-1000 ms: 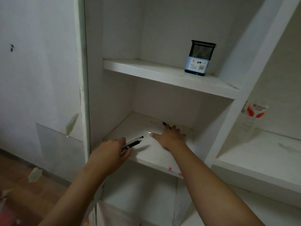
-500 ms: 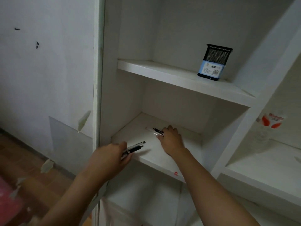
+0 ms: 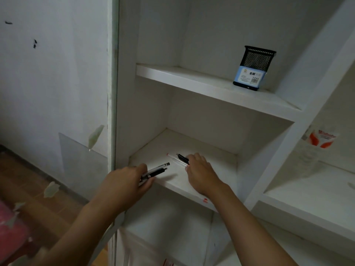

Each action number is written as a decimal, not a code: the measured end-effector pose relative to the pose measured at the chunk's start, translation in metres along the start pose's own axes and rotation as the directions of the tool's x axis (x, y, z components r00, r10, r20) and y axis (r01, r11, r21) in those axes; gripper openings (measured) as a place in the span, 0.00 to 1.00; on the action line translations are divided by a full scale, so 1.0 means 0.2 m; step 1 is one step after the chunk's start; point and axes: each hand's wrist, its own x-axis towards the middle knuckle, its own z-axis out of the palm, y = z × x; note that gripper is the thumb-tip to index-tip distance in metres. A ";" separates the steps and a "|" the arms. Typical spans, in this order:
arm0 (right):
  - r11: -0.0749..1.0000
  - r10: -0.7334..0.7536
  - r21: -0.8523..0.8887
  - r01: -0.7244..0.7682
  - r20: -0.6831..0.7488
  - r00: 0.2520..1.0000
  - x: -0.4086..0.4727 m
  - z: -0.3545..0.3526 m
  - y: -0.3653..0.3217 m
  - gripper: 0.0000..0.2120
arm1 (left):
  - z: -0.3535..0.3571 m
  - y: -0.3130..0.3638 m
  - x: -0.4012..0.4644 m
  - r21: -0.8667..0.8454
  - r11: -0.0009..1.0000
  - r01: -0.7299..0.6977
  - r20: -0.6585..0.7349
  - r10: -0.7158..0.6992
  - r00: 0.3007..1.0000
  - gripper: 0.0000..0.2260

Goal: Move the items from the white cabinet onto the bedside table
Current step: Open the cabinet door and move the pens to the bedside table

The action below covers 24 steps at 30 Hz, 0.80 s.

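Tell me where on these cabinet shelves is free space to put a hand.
Upper shelf: bare from the left wall to the mesh pen holder. Middle shelf: bare behind and right of the right hand. Crowded at its front left: left hand holding pens, more pens by the right hand.

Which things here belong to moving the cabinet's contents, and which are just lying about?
Part of the job:
- pens held in the left hand
- pens on the shelf at the right hand
- mesh pen holder on the shelf above
- plastic bag in the right compartment

Lying about:
- peeling scraps by the wall
- pink cloth at lower left
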 end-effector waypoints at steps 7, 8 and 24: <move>0.998 -0.042 0.037 0.042 -0.002 0.999 -0.14 -0.03 -0.05 0.16 | -0.01 -0.01 -0.02 0.003 0.999 0.034 -0.014 -0.034 0.999 0.16; 0.999 -0.033 0.036 0.033 0.003 0.999 -0.14 -0.03 -0.06 0.20 | -0.01 -0.02 -0.02 0.008 0.999 0.037 -0.012 -0.037 0.999 0.16; 0.988 -0.117 -0.112 0.104 -0.109 0.987 -0.23 0.00 -0.16 0.24 | 0.00 -0.07 -0.10 -0.028 0.998 0.061 0.034 -0.060 0.998 0.16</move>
